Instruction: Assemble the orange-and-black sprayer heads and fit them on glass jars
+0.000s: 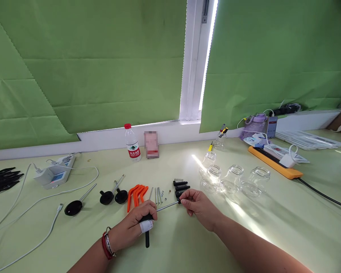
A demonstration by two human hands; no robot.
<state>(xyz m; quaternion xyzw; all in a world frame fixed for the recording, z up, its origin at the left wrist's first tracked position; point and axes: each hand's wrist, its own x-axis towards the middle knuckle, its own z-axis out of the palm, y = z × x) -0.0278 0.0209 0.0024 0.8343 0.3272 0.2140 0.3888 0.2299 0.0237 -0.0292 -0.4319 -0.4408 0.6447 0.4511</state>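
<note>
My left hand (138, 220), with a white wrap on the thumb, is closed around a black part with a long metal rod (167, 207). A black strip (147, 239) sticks out below that hand. The rod points right, to my right hand (198, 207), whose fingers pinch a small dark piece at its end; most of the piece is hidden. Just beyond those fingers lie several black pieces with springs (180, 187). Orange bent handles (136, 194) and thin metal pins (158, 195) lie beyond my left hand. Further left are three black round parts with metal rods (74, 207).
Several clear glass jars (234, 177) stand at the right. An orange-edged power strip (275, 163) lies behind them. A water bottle (133, 144) stands near the wall. White cables (45, 197) and a white power strip (59, 174) are at the left, beside black strips (2, 181).
</note>
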